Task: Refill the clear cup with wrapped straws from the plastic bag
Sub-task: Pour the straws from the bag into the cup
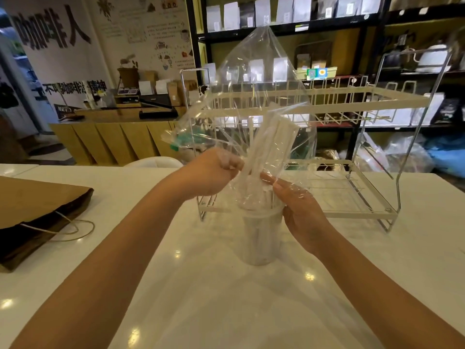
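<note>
A clear plastic bag [254,79] is held upside down over the clear cup [261,238], which stands upright on the white table. White wrapped straws [270,147] lean inside the bag, their lower ends reaching into the cup's mouth. My left hand [214,172] pinches the bag's open end on the left, just above the cup. On the right, my right hand [299,205] grips the bag's open end against the cup's rim.
A white wire two-tier rack [352,157] stands right behind the cup. A brown paper bag [37,212] with string handles lies flat at the left of the white table [201,298]. Shelves and a counter fill the background.
</note>
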